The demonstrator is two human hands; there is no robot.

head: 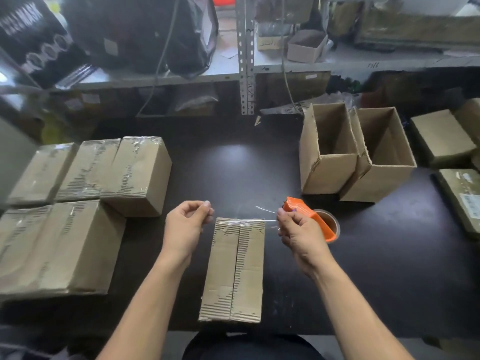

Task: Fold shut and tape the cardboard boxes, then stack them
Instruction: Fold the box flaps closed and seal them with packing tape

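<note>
A shut cardboard box [235, 271] lies flaps-up on the black table [233, 172] in front of me. A strip of clear tape [244, 221] stretches over the box's far end. My left hand [185, 224] pinches the strip's left end, just left of the box. My right hand [298, 231] grips the orange tape dispenser [309, 216] with its roll, just right of the box. Several taped boxes [85, 193] sit grouped at the left. Two open boxes [355, 154] stand at the right rear.
More cardboard boxes [446, 141] lie at the right edge of the table. A metal shelf [246, 66] with bags, cables and small boxes runs along the back. The table's near edge is at my body.
</note>
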